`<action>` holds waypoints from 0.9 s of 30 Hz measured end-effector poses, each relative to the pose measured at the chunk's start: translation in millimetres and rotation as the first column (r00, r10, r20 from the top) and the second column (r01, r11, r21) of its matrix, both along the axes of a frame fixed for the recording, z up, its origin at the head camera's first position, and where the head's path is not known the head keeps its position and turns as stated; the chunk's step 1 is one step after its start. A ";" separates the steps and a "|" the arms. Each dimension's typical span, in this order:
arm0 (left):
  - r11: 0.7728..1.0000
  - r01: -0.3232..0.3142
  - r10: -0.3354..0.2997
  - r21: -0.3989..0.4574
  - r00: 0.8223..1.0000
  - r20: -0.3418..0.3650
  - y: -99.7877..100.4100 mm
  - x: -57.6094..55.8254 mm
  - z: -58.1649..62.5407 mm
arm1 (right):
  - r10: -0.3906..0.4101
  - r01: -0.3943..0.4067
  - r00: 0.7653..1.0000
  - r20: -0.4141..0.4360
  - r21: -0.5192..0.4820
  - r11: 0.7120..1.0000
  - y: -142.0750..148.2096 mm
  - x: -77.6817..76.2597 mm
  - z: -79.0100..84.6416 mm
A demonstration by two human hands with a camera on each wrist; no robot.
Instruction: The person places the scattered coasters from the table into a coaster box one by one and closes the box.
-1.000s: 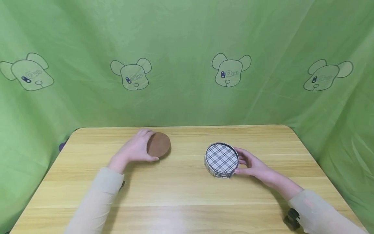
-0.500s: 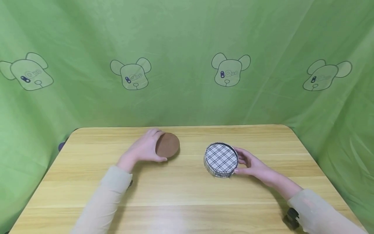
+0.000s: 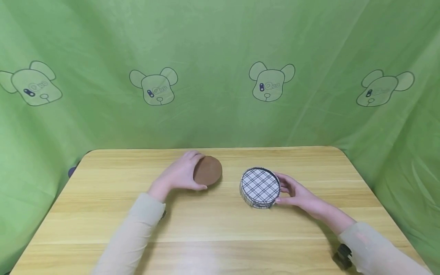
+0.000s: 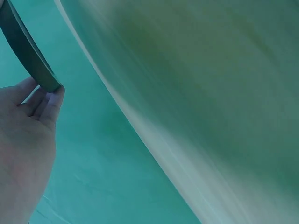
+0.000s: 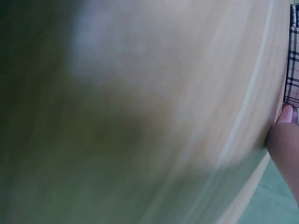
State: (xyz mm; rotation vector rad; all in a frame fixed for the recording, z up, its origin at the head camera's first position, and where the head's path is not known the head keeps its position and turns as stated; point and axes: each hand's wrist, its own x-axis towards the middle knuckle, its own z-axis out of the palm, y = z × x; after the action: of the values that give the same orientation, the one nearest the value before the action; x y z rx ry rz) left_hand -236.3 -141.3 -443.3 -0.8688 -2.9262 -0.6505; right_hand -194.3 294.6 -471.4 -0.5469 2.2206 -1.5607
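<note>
In the head view my left hand [image 3: 182, 172] holds a flat, round brown lid [image 3: 208, 170] by its left side, thumb at the near edge and fingers at the far edge. The left wrist view shows the lid's thin side wall [image 4: 25, 49] between the fingers. Just to its right is a round box [image 3: 260, 186] covered in black-and-white plaid, with a raised rim around its top face. My right hand [image 3: 298, 195] grips the box's right side, thumb in front and fingers behind. A gap separates lid and box. Only a strip of the box's plaid wall [image 5: 293, 65] enters the right wrist view.
Both things are over a light wooden table [image 3: 192, 236] with rounded far corners. A green curtain [image 3: 213, 122] printed with bear outlines hangs behind the table and along both sides. A small purple object [image 3: 71, 172] shows past the left edge.
My left hand has carried the brown lid steadily to the right, closer to the plaid box. The right hand and the box have stayed in place.
</note>
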 end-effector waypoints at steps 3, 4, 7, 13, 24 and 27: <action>1.000 0.009 -0.009 0.012 1.000 0.008 6.9 0.2 1.6 | 0.002 -0.002 1.000 0.002 -0.001 1.000 -0.1 0.4 0.7; 1.000 0.012 -0.012 0.017 1.000 0.011 9.3 0.5 2.4 | 0.003 -0.003 1.000 0.005 -0.002 1.000 -0.1 0.6 1.0; 0.999 0.022 -0.023 0.029 1.000 0.016 16.4 0.9 4.1 | 0.003 -0.003 1.000 0.010 -0.002 1.000 0.0 1.3 1.8; 0.999 0.039 -0.039 0.008 0.999 0.017 29.6 0.3 5.7 | 0.002 -0.002 1.000 0.013 -0.001 1.000 0.0 1.8 2.2; 0.995 0.091 -0.091 0.030 0.996 -0.012 51.6 0.6 5.6 | 0.008 -0.008 1.000 0.009 -0.010 1.000 0.4 1.4 1.8; 0.993 0.107 -0.107 0.045 0.994 -0.019 57.5 1.1 5.8 | 0.011 -0.011 1.000 0.005 -0.009 1.000 -0.2 0.8 1.1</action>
State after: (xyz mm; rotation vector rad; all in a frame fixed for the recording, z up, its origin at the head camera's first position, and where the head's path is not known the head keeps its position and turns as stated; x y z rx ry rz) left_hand -235.2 -83.8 -437.4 -1.0267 -2.8535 -0.7097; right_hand -193.5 294.4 -470.4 -0.5555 2.2042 -1.5654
